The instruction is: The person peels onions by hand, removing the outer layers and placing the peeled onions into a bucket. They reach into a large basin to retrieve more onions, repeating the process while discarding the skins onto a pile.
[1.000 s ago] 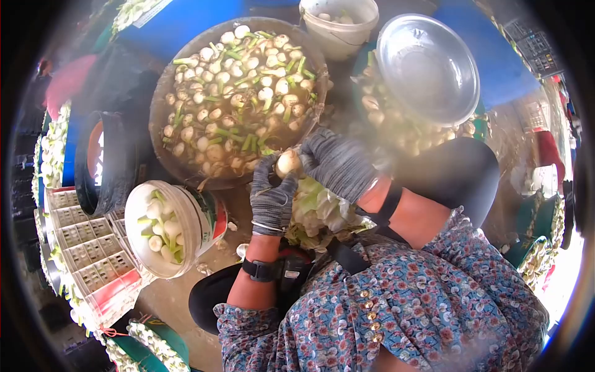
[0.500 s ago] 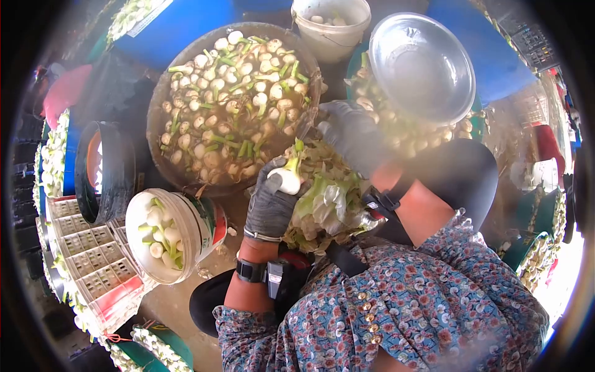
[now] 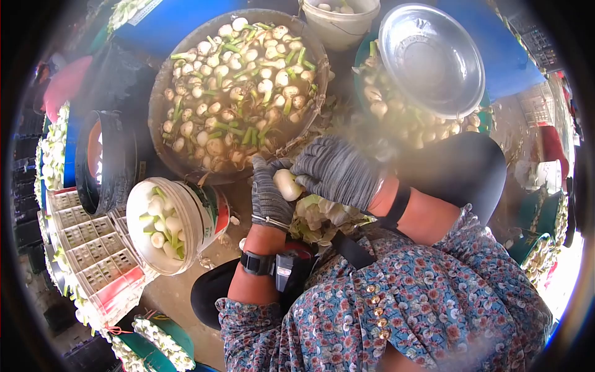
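A peeled white onion sits between my two hands, above my lap. My left hand, in a grey striped glove, is closed around its left side. From the other side, my right hand, gloved alike, has its fingers curled against the onion; its fingertips are partly hidden. Under the hands lies a heap of pale, papery onion peelings. Just beyond them stands a wide tub of murky water full of onions with short green stems.
A tilted white bucket of peeled onions is at the left, beside a plastic crate and a black container. A metal bowl rests over a green basin of onions. Another white bucket stands at the back.
My right hand has come left and down to the onion and now touches it. The onion's green stem no longer shows. My left hand still holds the onion.
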Demonstrator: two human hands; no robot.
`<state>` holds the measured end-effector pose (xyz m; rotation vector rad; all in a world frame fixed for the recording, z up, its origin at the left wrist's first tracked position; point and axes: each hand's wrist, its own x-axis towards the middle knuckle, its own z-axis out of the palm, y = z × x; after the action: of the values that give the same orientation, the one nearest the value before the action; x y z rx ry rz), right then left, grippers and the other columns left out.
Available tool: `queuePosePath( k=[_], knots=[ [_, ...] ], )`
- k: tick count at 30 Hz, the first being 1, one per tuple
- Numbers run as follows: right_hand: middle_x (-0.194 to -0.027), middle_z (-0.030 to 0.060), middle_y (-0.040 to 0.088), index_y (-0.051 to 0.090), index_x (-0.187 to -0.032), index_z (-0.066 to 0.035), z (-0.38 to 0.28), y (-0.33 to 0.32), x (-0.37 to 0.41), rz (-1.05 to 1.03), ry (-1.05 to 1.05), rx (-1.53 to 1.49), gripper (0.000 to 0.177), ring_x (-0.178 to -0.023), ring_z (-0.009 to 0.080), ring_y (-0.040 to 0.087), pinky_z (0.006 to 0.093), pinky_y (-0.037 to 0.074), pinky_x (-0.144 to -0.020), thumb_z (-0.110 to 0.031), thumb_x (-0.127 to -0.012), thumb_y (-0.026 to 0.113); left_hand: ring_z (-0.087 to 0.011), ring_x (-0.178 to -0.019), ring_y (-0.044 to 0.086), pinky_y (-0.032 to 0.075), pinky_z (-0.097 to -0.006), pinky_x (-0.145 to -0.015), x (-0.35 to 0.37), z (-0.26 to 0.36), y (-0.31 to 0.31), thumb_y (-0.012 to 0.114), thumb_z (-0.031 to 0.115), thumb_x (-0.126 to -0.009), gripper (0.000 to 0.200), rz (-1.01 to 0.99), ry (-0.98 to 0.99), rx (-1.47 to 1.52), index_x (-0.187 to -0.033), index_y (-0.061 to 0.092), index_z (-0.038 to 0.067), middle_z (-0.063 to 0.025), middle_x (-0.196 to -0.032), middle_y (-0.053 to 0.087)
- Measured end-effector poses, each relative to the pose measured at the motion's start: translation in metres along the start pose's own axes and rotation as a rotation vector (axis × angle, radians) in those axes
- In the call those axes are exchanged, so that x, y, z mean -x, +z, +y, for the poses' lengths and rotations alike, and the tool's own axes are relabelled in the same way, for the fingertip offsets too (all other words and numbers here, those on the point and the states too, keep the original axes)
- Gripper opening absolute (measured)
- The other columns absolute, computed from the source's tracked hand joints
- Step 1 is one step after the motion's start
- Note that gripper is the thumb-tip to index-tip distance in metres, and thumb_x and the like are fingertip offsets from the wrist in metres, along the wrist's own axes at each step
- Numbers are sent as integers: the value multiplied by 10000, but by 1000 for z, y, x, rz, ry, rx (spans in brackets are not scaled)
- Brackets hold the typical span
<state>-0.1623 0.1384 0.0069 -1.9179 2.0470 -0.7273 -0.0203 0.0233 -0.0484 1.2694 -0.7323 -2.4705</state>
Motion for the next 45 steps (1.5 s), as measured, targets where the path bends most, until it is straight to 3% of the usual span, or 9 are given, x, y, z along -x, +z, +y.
queuePosePath(
  k=[7,16,21,27,32,35,38,41,45],
  knots=[
    [-858,118,628,672,-911,-65,-5,0,0,-80,87,-5,215,-828,314,628,436,509,-749,-266,-866,608,-256,-830,643,561,-468,-711,-3,0,-7,316,755,-919,748,-42,-36,-77,-1034,587,68,-112,-938,661],
    [-837,145,663,668,-907,-83,-3,9,4,-150,176,-16,195,-801,327,664,438,518,-712,-258,-847,609,-229,-662,630,562,-378,-539,0,1,-1,376,750,-907,784,-10,-266,-111,-1078,593,16,-100,-831,626],
    [-833,148,664,653,-918,-87,4,21,6,-49,520,-280,196,-799,351,651,433,521,-722,-271,-852,650,-184,-705,655,552,-298,-553,3,1,-8,489,656,-924,660,-193,-93,-349,-1136,583,38,-87,-898,646],
    [-877,156,676,644,-965,-68,11,24,7,16,478,-250,184,-828,334,662,408,521,-746,-233,-888,660,-111,-728,613,509,-237,-607,35,18,9,653,452,-908,629,-269,2,-681,-1363,483,53,-44,-926,634],
    [-893,130,667,640,-1014,-28,18,14,4,-80,450,-720,200,-857,253,649,368,509,-801,-211,-933,647,-74,-716,587,474,-203,-603,25,17,-4,695,419,-883,689,-315,57,-649,-1401,437,46,-20,-953,632],
    [-930,125,661,639,-1040,-24,20,17,2,-50,478,-773,223,-896,232,637,350,500,-832,-226,-946,641,-126,-850,608,513,-255,-755,27,14,3,753,356,-846,751,-373,206,-720,-1431,400,45,-41,-1046,619],
    [-1000,129,658,638,-1068,-26,35,33,8,47,342,-632,272,-961,216,624,340,489,-865,-275,-961,622,-188,-1070,569,464,-328,-963,18,6,5,783,264,-820,803,-466,556,-835,-1463,354,47,-86,-1195,573],
    [-1067,132,653,638,-1091,-25,28,17,4,3,438,-858,339,-1013,205,613,338,477,-895,-339,-968,604,-213,-1232,476,364,-357,-1080,26,13,13,784,202,-818,814,-426,630,-981,-1476,331,46,-112,-1340,500],
    [-1045,116,698,646,-1153,-41,19,3,-1,-131,481,-821,376,-934,201,644,338,495,-841,-355,-947,644,-204,-1242,474,373,-341,-1067,21,14,2,717,166,-866,743,-361,849,-1186,-1479,318,40,-126,-1372,488]
  ],
)
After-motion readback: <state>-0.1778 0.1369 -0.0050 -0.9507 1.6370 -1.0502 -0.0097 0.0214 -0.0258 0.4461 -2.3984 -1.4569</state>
